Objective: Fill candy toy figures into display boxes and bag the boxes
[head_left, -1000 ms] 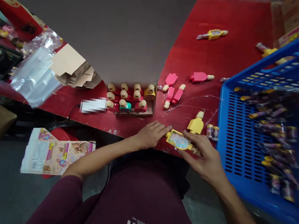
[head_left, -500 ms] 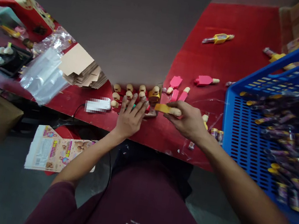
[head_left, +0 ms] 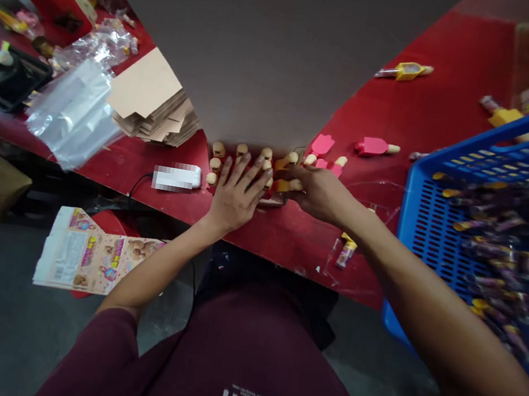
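My left hand [head_left: 238, 195] lies with spread fingers over several popsicle-shaped toys [head_left: 215, 164] with rounded beige ends, packed in rows in a low box [head_left: 271, 201]. Some of their bodies are red; my fingers cover others. At the box's right end, my right hand [head_left: 320, 190] grips a yellow popsicle-shaped toy [head_left: 281, 186] by its beige end. The toy's yellow part is at or inside the box edge; how deep it sits I cannot tell. A large grey panel [head_left: 268, 57] rises behind the box.
Pink popsicle-shaped toys [head_left: 372, 147] lie right of the box on the red table [head_left: 388, 185]. A blue basket [head_left: 405, 249] with wrapped sticks stands at the right. Leftward are a white device [head_left: 176, 177], stacked cardboard pieces [head_left: 148, 87] and clear plastic bags [head_left: 75, 116].
My right hand has moved left, bringing the yellow popsicle-shaped toy from beside the box to its right end. My left hand stays spread over the rows. The camera view has shifted slightly.
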Available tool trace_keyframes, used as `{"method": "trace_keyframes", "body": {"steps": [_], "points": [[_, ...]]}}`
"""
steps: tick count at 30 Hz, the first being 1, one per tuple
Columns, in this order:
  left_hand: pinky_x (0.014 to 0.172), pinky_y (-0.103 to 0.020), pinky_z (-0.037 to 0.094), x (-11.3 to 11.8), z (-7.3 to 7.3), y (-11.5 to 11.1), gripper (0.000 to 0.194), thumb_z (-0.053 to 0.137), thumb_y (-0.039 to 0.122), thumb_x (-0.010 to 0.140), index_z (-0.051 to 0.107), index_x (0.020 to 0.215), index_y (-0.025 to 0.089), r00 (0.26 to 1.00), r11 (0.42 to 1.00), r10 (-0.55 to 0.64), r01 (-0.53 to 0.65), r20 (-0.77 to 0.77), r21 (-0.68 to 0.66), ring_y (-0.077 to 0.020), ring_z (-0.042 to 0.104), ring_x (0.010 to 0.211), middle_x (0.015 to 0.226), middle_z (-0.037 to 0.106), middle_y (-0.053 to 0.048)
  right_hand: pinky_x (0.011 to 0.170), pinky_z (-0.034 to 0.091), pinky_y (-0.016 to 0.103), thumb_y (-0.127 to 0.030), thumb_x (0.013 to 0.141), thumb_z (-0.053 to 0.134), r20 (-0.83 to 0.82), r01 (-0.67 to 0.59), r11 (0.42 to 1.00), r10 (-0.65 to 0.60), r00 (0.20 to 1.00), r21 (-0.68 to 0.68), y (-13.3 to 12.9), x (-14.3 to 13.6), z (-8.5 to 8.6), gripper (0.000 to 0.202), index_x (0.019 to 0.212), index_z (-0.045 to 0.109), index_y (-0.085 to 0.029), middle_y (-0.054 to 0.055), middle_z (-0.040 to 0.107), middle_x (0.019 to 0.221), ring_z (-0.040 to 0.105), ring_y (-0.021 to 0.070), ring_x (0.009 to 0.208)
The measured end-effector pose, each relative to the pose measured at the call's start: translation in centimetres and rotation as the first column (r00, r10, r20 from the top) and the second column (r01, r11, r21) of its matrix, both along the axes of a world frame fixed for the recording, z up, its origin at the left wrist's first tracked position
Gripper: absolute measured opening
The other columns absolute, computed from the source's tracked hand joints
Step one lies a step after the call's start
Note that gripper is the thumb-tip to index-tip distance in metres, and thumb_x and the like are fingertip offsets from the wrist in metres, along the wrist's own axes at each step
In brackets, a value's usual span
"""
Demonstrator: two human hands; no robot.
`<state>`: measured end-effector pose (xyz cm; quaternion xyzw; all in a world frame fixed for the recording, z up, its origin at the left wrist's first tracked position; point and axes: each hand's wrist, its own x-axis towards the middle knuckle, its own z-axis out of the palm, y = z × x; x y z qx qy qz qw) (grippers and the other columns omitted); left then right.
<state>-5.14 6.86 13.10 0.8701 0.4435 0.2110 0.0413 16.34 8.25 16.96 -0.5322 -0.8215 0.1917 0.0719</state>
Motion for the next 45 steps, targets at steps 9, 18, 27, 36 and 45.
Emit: {"method": "trace_keyframes", "body": {"steps": [9,18,27,36,45], "points": [[0.117,-0.053,0.023,-0.3,-0.7,0.3,0.041,0.039,0.031,0.099,0.053,0.137,0.024,0.999,0.997,0.025,-0.027,0.036,0.065,-0.0264,0.038,0.141,0.144,0.052,-0.007,0.065,0.042,0.031,-0.019,0.079,0.06,0.232,0.025,0.999,-0.017,0.973,-0.031,1.5,-1.7,-0.1,0.037,0.116,0.062,-0.016,0.013,0.07,0.094,0.063,0.0262,0.082],[0.117,-0.052,0.023,0.0,-1.6,0.5,0.041,0.043,0.032,0.096,0.055,0.134,0.022,0.991,0.994,0.025,-0.039,0.135,0.102,-0.0269,0.039,0.14,0.14,0.056,-0.009,0.087,0.049,0.042,-0.025,0.093,0.046,-0.226,0.349,0.891,-0.291,0.93,0.29,-1.8,-2.5,-5.0,0.043,0.135,0.052,-0.017,0.015,0.063,0.109,0.057,0.0287,0.103],[0.119,-0.06,0.007,0.9,-2.5,0.3,0.047,0.057,0.046,0.088,0.055,0.129,0.022,0.977,0.977,0.076,-0.113,0.202,0.179,-0.0316,0.036,0.141,0.142,0.053,-0.013,0.09,0.046,0.052,-0.038,0.093,0.047,-0.055,0.83,0.512,-0.843,0.535,0.223,-6.6,6.1,-6.9,0.04,0.115,0.062,-0.008,0.024,0.062,0.111,0.057,0.0355,0.107],[0.12,-0.059,0.002,1.7,-3.1,0.1,0.048,0.056,0.047,0.088,0.057,0.126,0.018,0.968,0.969,0.172,-0.2,0.182,0.147,-0.0325,0.04,0.139,0.133,0.061,-0.015,0.086,0.049,0.045,-0.037,0.074,0.069,-0.132,0.865,0.479,-0.877,0.462,-0.148,-9.6,7.8,-8.9,0.071,0.135,0.045,-0.009,0.021,0.061,0.116,0.061,0.0324,0.103],[0.121,-0.055,0.009,-1.2,-1.4,-0.7,0.058,0.054,0.045,0.09,0.046,0.139,0.016,0.96,0.945,0.177,-0.227,0.218,0.235,-0.0294,0.031,0.144,0.146,0.047,-0.016,0.083,0.052,0.037,-0.036,0.078,0.072,-0.809,0.547,0.834,-0.372,0.456,-0.075,-9.0,3.0,-4.0,0.028,0.1,0.061,-0.023,0.004,0.068,0.1,0.064,0.0201,0.09]]}}
